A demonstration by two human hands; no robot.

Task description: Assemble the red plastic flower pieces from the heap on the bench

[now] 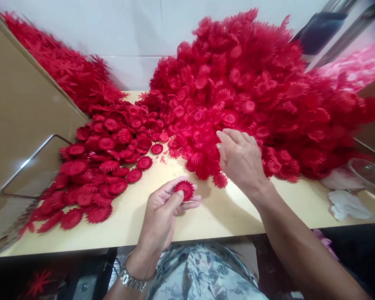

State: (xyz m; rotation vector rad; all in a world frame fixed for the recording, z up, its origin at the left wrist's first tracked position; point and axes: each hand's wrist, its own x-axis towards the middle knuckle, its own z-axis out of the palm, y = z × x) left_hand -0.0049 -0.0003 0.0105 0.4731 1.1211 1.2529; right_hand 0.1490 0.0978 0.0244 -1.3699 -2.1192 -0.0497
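Between thumb and fingers, my left hand [162, 212] grips a round red piece with a toothed rim, like a flower petal disc [184, 190], above the front of the table [203, 221]. My right hand [241, 160] reaches to the near edge of a tall heap of red frilled flower pieces [237, 83]. Its fingers curl down against the heap, and their tips are hidden, so I cannot tell what they pinch. Left of my hands lies a lower spread of thicker red toothed discs [109, 166], some overlapping.
A cardboard panel [21, 91] with a bent metal wire [31, 162] stands at the left. Red star-shaped pieces [65, 66] pile up behind it. White crumpled plastic [346, 204] and a clear round container [368, 171] lie at the right. Pink pieces [359, 66] show at far right.
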